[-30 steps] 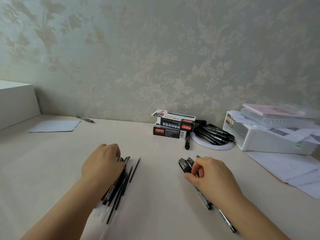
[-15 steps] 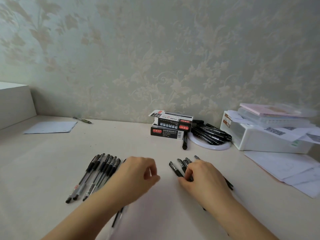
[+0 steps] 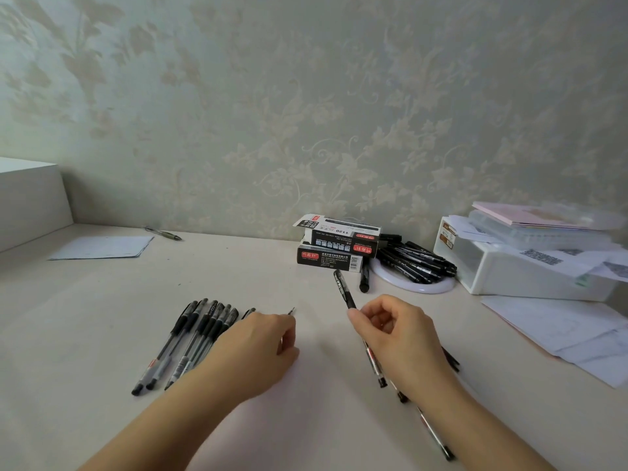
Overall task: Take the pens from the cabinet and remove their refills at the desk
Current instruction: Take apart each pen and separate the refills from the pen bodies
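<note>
Head camera view: nearest you, a few loose pens (image 3: 435, 433) lie under and behind your right forearm, toward the near right part of the table (image 3: 85, 334). Your right hand (image 3: 404, 338) pinches one black pen (image 3: 345, 290) near its middle, capped end raised and tilted toward the far edge. Your left hand (image 3: 261, 348) rests on the table with fingers curled over something thin; a small metal tip (image 3: 291, 311) pokes out past the knuckles, but you cannot tell whether it is a refill or a pen, nor whether the hand truly grips it.

Just left of that hand lies a row of pens (image 3: 200, 331), side by side. By the look of things the pens are already on the table and you are partway through; whether the row has been emptied is not visible.

Farther back stand two stacked pen boxes (image 3: 339, 246), then a white round dish (image 3: 413, 285) heaped with more black pens, and a white storage box (image 3: 530, 270) by the right edge with papers (image 3: 560, 328) before it.

The middle of the table between your hands looks open for working; the far left holds only a paper sheet (image 3: 102, 248) and a stray pen (image 3: 163, 233).
</note>
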Tool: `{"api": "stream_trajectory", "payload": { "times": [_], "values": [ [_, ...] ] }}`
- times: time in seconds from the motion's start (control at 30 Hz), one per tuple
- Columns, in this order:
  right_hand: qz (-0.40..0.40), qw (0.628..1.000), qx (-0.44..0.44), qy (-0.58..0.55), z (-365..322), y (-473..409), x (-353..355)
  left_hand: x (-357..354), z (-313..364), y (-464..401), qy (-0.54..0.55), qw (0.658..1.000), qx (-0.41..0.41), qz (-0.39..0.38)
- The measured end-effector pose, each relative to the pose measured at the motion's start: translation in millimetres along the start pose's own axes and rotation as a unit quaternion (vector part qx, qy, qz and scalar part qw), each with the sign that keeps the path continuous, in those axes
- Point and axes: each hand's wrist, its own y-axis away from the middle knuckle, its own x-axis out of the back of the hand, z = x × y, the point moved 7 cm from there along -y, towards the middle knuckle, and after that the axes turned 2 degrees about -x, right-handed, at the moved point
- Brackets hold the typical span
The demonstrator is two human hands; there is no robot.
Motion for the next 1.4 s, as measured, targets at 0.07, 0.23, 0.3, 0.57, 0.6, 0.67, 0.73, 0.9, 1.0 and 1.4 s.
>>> {"api": "stream_trajectory", "payload": {
  "times": [0.07,0.23,0.3,0.57,0.6,0.67,0.73,0.9,1.0,1.4],
  "values": [
    [-0.022,0.999,-0.022,-0.034,1.2,-0.4,-2.4,0.5,-1.0,0.3,-0.005,1.0,0.005,0.006],
    [-0.104,0.981,-0.093,-0.136,3.4,3.1,-17.2,2.6,0.6,0.4,-0.005,0.999,0.012,0.033],
    [-0.127,0.968,-0.109,-0.184,2.2,6.1,-23.0,8.0,5.0,-1.3,0.024,0.997,0.012,0.074],
    [-0.227,0.909,-0.143,-0.319,-4.9,18.3,-43.2,-2.0,39.2,0.2,0.3,0.951,-0.056,0.055],
    [-0.231,0.909,-0.139,-0.318,-4.9,18.2,-42.8,-2.1,39.6,0.1,0.282,0.955,-0.068,0.055],
    [-0.212,0.918,-0.134,-0.307,-3.2,14.6,-37.8,2.0,35.5,-1.3,0.221,0.969,-0.081,0.079],
    [-0.171,0.931,-0.133,-0.295,0.7,8.7,-29.7,7.7,30.9,-2.0,0.165,0.978,-0.087,0.097],
    [-0.141,0.951,-0.1,-0.257,3.5,2.1,-19.9,9.3,36.1,1.2,0.132,0.98,-0.118,0.092],
    [-0.181,0.943,-0.083,-0.267,-1.6,6.8,-26.0,8.7,41.6,2.6,0.145,0.977,-0.132,0.082],
    [-0.205,0.939,-0.053,-0.273,-12.4,10.9,-29.0,14.3,32.6,-1.8,0.004,0.993,-0.07,0.097]
  ]
}}
